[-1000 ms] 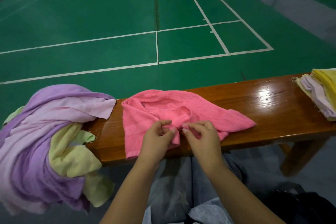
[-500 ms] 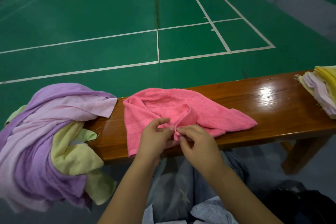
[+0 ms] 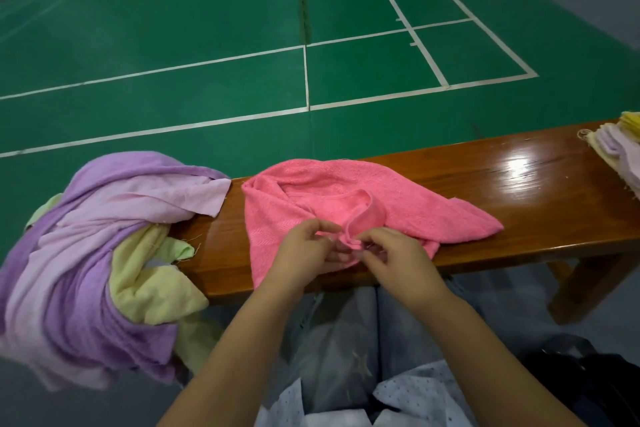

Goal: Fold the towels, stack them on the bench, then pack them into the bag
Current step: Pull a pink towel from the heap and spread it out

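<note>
Bench (image 3: 519,191) of glossy wood fronts green court (image 3: 207,28); left hand (image 3: 304,253) and right hand (image 3: 398,256) each grip pink towel (image 3: 294,198).

A crumpled pink towel (image 3: 311,204) lay on the surface (image 3: 519,204), between a loose towel heap (image 3: 86,253) and a folded stack (image 3: 620,152).

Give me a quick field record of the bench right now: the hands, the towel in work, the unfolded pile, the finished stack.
left hand: pinches the near edge of the crumpled pink terry towel
right hand: pinches the same edge, beside the left
pink towel: unfolded, on the glossy brown wooden bench
heap of purple and pale yellow towels: unfolded, draped over the bench's left end
stack of folded lilac and yellow towels: at the right end, partly out of frame
bag: cannot tell
</note>
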### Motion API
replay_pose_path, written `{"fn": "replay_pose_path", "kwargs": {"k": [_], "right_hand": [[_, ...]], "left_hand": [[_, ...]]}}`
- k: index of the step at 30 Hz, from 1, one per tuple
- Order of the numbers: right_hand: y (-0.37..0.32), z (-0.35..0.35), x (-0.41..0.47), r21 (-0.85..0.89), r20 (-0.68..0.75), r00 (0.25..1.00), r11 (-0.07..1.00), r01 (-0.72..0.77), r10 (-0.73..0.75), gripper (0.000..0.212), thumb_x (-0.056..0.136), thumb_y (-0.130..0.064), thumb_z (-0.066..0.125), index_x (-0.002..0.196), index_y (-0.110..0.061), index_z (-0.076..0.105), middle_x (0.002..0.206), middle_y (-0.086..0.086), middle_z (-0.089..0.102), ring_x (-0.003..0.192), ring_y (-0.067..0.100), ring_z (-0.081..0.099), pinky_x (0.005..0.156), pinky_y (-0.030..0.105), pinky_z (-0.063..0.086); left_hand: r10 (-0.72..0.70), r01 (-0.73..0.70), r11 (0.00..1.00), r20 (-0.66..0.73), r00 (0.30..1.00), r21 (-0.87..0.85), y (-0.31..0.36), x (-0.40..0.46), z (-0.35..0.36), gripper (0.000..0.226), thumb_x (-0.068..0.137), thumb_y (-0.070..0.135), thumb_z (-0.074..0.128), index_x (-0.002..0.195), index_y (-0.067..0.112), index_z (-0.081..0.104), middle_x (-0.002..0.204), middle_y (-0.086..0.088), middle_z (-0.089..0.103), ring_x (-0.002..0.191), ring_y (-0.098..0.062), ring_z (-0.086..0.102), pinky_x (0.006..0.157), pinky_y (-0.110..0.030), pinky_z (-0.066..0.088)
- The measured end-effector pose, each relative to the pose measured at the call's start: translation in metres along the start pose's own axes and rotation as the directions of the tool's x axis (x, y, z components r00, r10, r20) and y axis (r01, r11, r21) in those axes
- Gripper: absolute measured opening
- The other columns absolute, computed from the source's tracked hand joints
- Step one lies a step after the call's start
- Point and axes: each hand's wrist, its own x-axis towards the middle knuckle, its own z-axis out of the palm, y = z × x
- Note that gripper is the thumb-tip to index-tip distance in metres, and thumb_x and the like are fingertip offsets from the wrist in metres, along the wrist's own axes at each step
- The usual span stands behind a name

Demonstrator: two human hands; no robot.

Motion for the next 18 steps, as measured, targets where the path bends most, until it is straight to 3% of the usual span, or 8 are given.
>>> {"fn": "replay_pose_path", "kwargs": {"k": [3,6,8,11,13,15,18], "right_hand": [[0.004,0.0,-0.002,0.013,0.034,0.995,0.996,-0.09,0.089,0.016,0.085,-0.007,0.064,0.099,-0.015,0.066,0.092,-0.001,0.066,0.085,0.012,0.06,0.079,0.025,0.048],[0.001,0.002,-0.005,0.038,0.055,0.985,0.985,-0.166,0.164,0.018,0.084,-0.007,0.064,0.099,-0.015,0.058,0.087,-0.002,0.063,0.079,0.011,0.059,0.075,0.029,0.05],[0.001,0.003,-0.007,0.06,0.058,0.977,0.976,-0.208,0.205,0.022,0.083,-0.006,0.064,0.1,-0.017,0.054,0.087,-0.005,0.062,0.077,0.006,0.058,0.074,0.031,0.052],[0.003,0.001,-0.009,0.047,0.083,0.97,0.971,-0.234,0.229,0.018,0.082,-0.005,0.063,0.091,-0.019,0.055,0.081,-0.009,0.06,0.072,0.003,0.056,0.071,0.029,0.051],[0.007,-0.002,-0.012,0.036,0.08,0.971,0.972,-0.231,0.227,0.019,0.08,-0.005,0.063,0.084,-0.021,0.055,0.077,-0.012,0.058,0.068,-0.001,0.053,0.066,0.02,0.045],[0.012,-0.005,-0.015,0.04,0.066,0.97,0.971,-0.237,0.234,0.018,0.078,-0.004,0.062,0.082,-0.02,0.055,0.072,-0.012,0.056,0.066,-0.006,0.051,0.061,0.014,0.039],[0.024,-0.009,-0.019,0.048,0.046,0.962,0.961,-0.272,0.27,0.017,0.076,-0.005,0.062,0.08,-0.019,0.055,0.071,-0.009,0.059,0.064,-0.001,0.053,0.061,0.018,0.043]], "left_hand": [[0.261,-0.166,0.881,-0.164,0.951,0.443,0.013,0.022,-0.017,0.016,0.097,0.004,0.045,0.104,0.008,0.059,0.082,-0.004,0.069,0.069,-0.017,0.068,0.068,-0.033,0.059],[0.428,-0.25,0.803,-0.232,0.874,0.541,0.033,0.055,-0.035,0.016,0.096,0.008,0.045,0.099,0.017,0.059,0.087,-0.005,0.069,0.078,-0.021,0.069,0.077,-0.039,0.057],[0.449,-0.221,0.716,-0.195,0.872,0.662,0.041,0.084,-0.043,0.023,0.092,0.005,0.046,0.103,0.015,0.064,0.1,-0.006,0.07,0.094,-0.024,0.065,0.085,-0.034,0.051],[0.379,-0.186,0.463,-0.004,0.925,0.866,0.039,0.118,-0.047,0.033,0.089,0.003,0.048,0.113,0.014,0.067,0.118,-0.005,0.067,0.11,-0.024,0.059,0.086,-0.025,0.04],[0.309,-0.187,0.317,0.085,0.947,0.93,0.033,0.13,-0.048,0.03,0.089,0.006,0.051,0.113,0.014,0.068,0.118,-0.008,0.067,0.109,-0.026,0.059,0.084,-0.026,0.04],[0.306,-0.183,0.253,0.101,0.947,0.95,0.028,0.133,-0.05,0.024,0.09,0.011,0.054,0.108,0.011,0.07,0.114,-0.012,0.068,0.105,-0.029,0.06,0.083,-0.03,0.043],[0.291,-0.169,0.145,0.121,0.949,0.975,0.026,0.135,-0.054,0.023,0.09,0.02,0.056,0.103,0.005,0.07,0.111,-0.017,0.068,0.103,-0.032,0.06,0.084,-0.034,0.043]]}}
